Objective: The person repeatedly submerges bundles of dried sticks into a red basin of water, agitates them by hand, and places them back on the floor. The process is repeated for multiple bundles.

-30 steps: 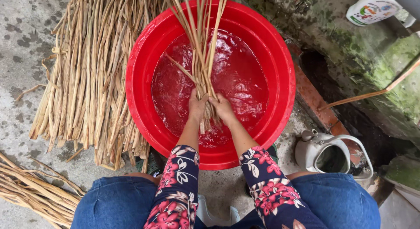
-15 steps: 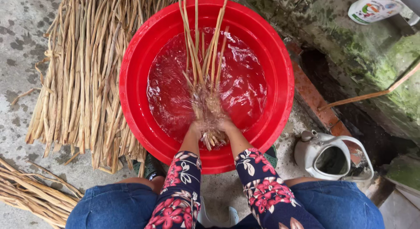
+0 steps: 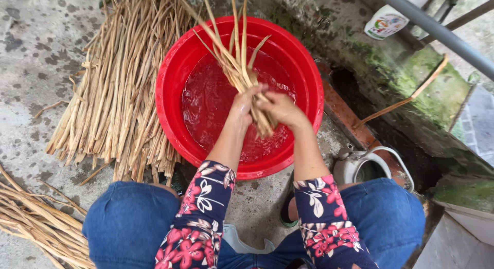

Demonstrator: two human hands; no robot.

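Insp. notes, head view. Red basin [image 3: 170, 99] sits on concrete floor [image 3: 31, 53], approx. half full w/ water, surface rippled and tinted red by the basin. Bundle of reeds [image 3: 242, 68] stands tilted in it: lower ends over the water near the hands, upper ends leaning out past the far rim. Left hand [image 3: 244, 102] closed round the bundle; right hand [image 3: 280, 108] closed round same bundle just beside it, hands touching. Both held above water level, forearms in floral sleeves.

Left of basin: large pile of dry reeds [image 3: 113, 94] flat on floor, touching basin's outer wall. Second, smaller heap [image 3: 36, 222] at lower left, well apart. Right of basin: metal kettle [image 3: 360, 166], lid off, interior dark, contents cannot tell. Upper right: white plastic container [image 3: 386, 22] on mossy ledge, contents not visible.
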